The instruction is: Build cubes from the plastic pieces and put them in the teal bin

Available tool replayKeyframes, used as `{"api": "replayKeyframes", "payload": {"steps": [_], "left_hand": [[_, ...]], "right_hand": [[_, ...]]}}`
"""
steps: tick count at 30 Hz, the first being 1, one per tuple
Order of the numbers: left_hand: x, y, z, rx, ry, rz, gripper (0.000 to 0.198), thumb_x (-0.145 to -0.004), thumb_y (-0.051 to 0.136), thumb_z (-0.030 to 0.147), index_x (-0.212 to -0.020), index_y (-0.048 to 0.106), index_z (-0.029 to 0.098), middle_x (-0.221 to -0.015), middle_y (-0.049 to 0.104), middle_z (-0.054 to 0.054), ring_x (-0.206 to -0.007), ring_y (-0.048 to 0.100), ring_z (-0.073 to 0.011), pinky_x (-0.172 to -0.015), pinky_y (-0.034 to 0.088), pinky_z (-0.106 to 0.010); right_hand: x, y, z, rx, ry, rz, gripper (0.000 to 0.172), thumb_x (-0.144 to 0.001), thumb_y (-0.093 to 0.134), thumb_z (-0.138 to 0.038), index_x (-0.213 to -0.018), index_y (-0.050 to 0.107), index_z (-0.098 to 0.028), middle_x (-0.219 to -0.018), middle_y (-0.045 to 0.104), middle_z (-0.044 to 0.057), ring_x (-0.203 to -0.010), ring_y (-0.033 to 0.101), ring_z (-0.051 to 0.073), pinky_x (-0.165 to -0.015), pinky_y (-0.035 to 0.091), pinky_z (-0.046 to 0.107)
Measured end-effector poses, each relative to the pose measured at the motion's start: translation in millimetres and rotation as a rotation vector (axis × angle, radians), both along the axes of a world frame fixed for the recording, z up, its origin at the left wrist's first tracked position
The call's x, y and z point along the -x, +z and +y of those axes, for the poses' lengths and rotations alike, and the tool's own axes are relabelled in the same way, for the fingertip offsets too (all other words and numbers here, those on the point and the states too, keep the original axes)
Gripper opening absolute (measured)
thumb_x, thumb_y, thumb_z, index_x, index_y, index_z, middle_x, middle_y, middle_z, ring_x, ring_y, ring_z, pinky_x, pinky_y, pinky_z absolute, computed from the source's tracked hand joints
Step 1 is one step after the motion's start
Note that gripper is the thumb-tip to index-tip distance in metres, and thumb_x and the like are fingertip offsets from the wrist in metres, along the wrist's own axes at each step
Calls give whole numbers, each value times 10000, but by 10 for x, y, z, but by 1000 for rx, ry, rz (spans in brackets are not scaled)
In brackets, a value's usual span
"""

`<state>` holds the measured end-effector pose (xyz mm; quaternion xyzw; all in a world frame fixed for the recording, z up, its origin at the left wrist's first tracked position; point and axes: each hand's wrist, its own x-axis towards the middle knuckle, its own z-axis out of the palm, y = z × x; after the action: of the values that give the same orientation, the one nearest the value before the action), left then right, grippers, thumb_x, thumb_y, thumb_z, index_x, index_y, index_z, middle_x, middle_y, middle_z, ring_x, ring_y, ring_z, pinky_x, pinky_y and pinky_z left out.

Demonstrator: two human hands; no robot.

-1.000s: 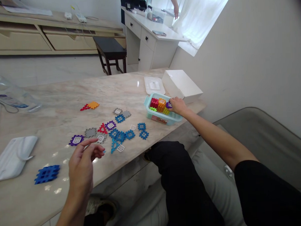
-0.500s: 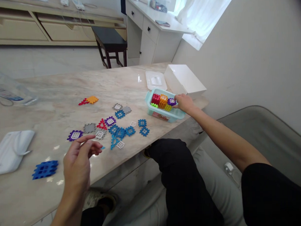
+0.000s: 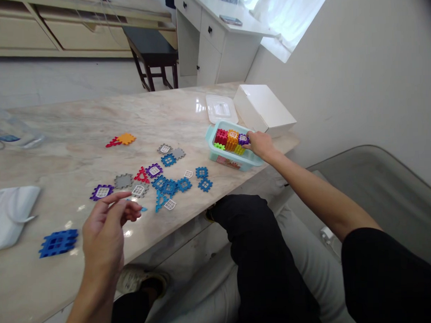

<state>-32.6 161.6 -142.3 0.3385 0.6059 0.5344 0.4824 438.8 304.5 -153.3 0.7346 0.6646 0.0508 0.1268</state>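
Note:
My right hand (image 3: 260,145) reaches into a mint-green plastic tub (image 3: 222,160), its fingers closed on purple interlocking building pieces (image 3: 243,139) with a white window insert. Red pieces (image 3: 220,135), orange pieces (image 3: 232,141) and yellow-green ones stand stacked beside them. Above the table's near edge hovers my left hand (image 3: 106,224), empty, its fingers loosely bent and apart. Close by lie a purple square piece (image 3: 101,192), a grey square (image 3: 123,181), a red triangle (image 3: 141,175) and joined blue window pieces (image 3: 169,186). A dark blue block (image 3: 58,243) lies left of that hand.
Behind the tub are a clear lid (image 3: 221,108) and a white box (image 3: 264,108). An orange-and-red pair of pieces (image 3: 125,139) lies farther back. At left are a white soft pack (image 3: 12,218) and a clear bottle (image 3: 14,131). A dark stool (image 3: 150,43) stands beyond the marble table.
The view has shifted slightly, so the scene sits a little higher and farther left. My right hand stays at the purple pieces in the tub; my left hand keeps its loose pose.

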Motion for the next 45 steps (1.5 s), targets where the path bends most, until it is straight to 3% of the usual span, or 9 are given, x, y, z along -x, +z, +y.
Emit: {"api": "replayKeyframes", "payload": {"steps": [7, 12, 16, 20, 23, 27, 34, 39, 45], "left_hand": [[225, 140, -6, -55, 63, -3, 286, -790, 785, 367, -1016, 729, 200, -718, 712, 8, -648, 612, -140, -639, 485, -257], [378, 312, -117, -105, 81, 1, 269, -819, 747, 368, -1013, 701, 188, -734, 708, 10, -638, 615, -125, -648, 484, -246], [468, 316, -180, -114, 61, -18, 254, -849, 719, 370, -1027, 685, 192, -754, 709, 5, -638, 624, -124, -646, 470, -252], [616, 294, -242, -108, 27, -2, 247, -872, 720, 382, -1032, 692, 195, -785, 735, -15, -655, 645, -137, -652, 474, -268], [780, 315, -287, -135, 1, 70, 246, -916, 714, 396, -1056, 709, 194, -822, 756, -32, -693, 670, -151, -676, 490, -284], [963, 328, -315, -154, 3, 150, 221, -959, 704, 381, -1072, 718, 193, -838, 769, -41, -716, 683, -162, -684, 493, -292], [907, 251, -292, -111, -14, 98, 229, -964, 716, 395, -1068, 724, 191, -836, 765, -43, -719, 686, -165, -684, 498, -297], [668, 181, -265, -99, -132, 117, 198, -948, 697, 348, -1068, 713, 191, -835, 765, -32, -724, 684, -165, -686, 510, -296], [500, 158, -201, -87, -213, 163, 215, -951, 688, 372, -1080, 703, 202, -840, 768, -21, -736, 697, -171, -706, 529, -302]], "right_hand": [[224, 378, -247, -93, 52, 53, 373, -1049, 703, -471, -1265, 783, -177, -1187, 796, 208, -1149, 720, 377, -971, 530, 458], [969, 652, -342, -151, 266, 268, 289, -1048, 665, -420, -1208, 812, -228, -1140, 803, 163, -1139, 723, 370, -979, 532, 465], [1903, 380, -402, 120, 459, 345, 206, -989, 737, -327, -1171, 815, -270, -1125, 824, 99, -1056, 749, 322, -906, 557, 399], [2469, -106, -477, 280, 491, 238, 297, -978, 757, -228, -1274, 789, -220, -1328, 761, 172, -1189, 736, 347, -943, 566, 390], [2498, -309, -443, 340, 549, 191, 461, -929, 871, -389, -1336, 764, -201, -1374, 711, 206, -1260, 697, 391, -976, 573, 420], [2380, -357, -316, 404, 742, 249, 658, -843, 943, -545, -1391, 733, -246, -1407, 675, 163, -1308, 653, 371, -1071, 544, 426], [2444, -301, -295, 415, 779, 238, 369, -922, 857, -374, -1232, 762, -197, -1254, 749, 145, -1198, 691, 336, -1013, 535, 388], [2482, -106, -262, 330, 631, 253, 144, -1015, 708, -283, -1131, 772, -225, -1205, 789, 113, -1145, 719, 296, -970, 516, 355], [2549, -209, -366, 566, 613, 196, 666, -870, 914, -573, -1341, 684, -163, -1308, 757, 180, -1168, 742, 336, -939, 568, 354]]}}
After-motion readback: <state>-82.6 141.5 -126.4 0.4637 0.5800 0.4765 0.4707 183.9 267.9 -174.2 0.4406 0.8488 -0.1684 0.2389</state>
